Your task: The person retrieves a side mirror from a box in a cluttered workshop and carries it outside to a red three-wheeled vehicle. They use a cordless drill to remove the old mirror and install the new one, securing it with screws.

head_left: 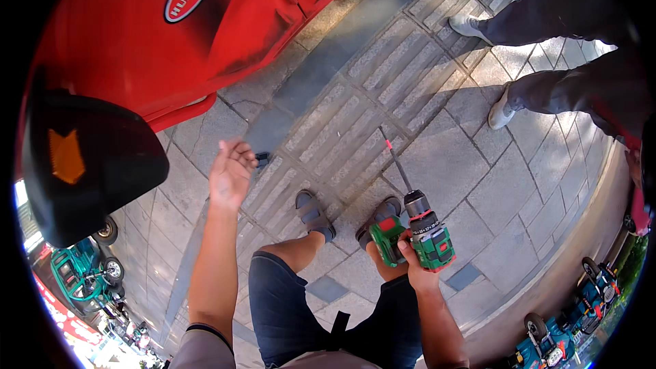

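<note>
My right hand (418, 272) is closed round the grip of a green and black cordless drill (432, 244). Its battery end (387, 239) lies toward my knees. A long thin bit (402, 171) with a red tip sticks out of the chuck (415, 203), pointing away from me over the paving. My left hand (232, 174) is raised on the left, slightly blurred, its fingers loosely bent and apart. A small dark object (262, 159) shows just beside those fingers; I cannot tell whether it touches them or lies on the ground.
A red vehicle panel (137, 41) fills the upper left, with a black mirror housing (96, 164) below it. Another person's legs (547, 89) stand at upper right. Grey paving (437, 143) lies underfoot. Parked motorbikes (581, 314) and a green three-wheeler (78, 273) stand farther off.
</note>
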The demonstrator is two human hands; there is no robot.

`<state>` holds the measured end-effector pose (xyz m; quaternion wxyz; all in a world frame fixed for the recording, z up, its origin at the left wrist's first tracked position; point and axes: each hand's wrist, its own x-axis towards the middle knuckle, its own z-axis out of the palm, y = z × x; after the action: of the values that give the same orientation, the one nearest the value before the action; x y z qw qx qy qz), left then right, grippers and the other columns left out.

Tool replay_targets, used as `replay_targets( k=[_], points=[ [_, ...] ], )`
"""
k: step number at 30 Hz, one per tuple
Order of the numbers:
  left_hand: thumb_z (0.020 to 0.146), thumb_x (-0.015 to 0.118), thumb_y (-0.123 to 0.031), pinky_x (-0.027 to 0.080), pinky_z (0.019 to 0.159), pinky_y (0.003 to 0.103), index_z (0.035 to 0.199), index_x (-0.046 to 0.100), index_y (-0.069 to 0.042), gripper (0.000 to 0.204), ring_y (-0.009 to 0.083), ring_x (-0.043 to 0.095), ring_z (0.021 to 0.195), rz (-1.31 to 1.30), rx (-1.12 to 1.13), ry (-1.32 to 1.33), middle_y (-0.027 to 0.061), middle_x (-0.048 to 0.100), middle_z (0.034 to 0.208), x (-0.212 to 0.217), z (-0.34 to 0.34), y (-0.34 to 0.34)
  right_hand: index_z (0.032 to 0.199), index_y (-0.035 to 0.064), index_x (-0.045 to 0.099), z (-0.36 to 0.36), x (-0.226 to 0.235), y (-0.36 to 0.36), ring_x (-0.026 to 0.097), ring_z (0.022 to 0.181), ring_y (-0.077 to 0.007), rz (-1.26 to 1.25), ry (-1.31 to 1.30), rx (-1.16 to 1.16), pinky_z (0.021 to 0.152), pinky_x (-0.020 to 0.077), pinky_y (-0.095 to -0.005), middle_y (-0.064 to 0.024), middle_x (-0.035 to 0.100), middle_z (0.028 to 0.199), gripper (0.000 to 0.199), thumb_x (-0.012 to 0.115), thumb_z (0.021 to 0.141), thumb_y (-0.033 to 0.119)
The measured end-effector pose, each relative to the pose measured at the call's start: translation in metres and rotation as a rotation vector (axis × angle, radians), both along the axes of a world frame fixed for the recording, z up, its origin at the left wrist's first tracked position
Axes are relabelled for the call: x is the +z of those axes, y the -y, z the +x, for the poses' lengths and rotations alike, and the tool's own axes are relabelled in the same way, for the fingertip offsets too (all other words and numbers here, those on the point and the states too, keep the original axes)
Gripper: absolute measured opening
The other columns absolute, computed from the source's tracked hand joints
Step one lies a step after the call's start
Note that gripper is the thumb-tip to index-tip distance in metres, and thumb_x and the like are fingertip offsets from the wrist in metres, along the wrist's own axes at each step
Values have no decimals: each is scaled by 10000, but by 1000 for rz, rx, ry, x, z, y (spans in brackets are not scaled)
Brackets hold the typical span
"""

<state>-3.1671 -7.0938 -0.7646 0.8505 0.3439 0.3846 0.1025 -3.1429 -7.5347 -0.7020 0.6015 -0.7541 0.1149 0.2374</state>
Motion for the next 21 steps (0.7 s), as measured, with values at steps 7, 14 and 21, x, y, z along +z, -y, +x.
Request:
replay_targets(
  k=[7,14,21],
  points=[
    [933,756,-351,461,474,305,875,623,-65,321,153,605,570,262,-483,-697,41,644,710,-284,61,124,1286,20,577,11,-109,9,601,900,-162,92,-52,-103,863,472,-347,-50,659,945,494,770,842,120],
    [870,783,-392,552,852,453,997,746,16,430,375,708,1007,881,-871,-987,251,723,1077,-447,86,133,1212,23,585,20,-140,21,602,922,-172,76,51,39,877,465,-355,-43,667,955,423,752,866,201],
    [865,757,-309,550,790,430,993,737,17,351,330,701,859,1178,-907,-1024,201,736,1010,-425,78,153,1145,85,659,21,-155,14,636,956,-153,31,201,186,884,529,-342,-1,682,1014,347,823,840,61]
  ],
)
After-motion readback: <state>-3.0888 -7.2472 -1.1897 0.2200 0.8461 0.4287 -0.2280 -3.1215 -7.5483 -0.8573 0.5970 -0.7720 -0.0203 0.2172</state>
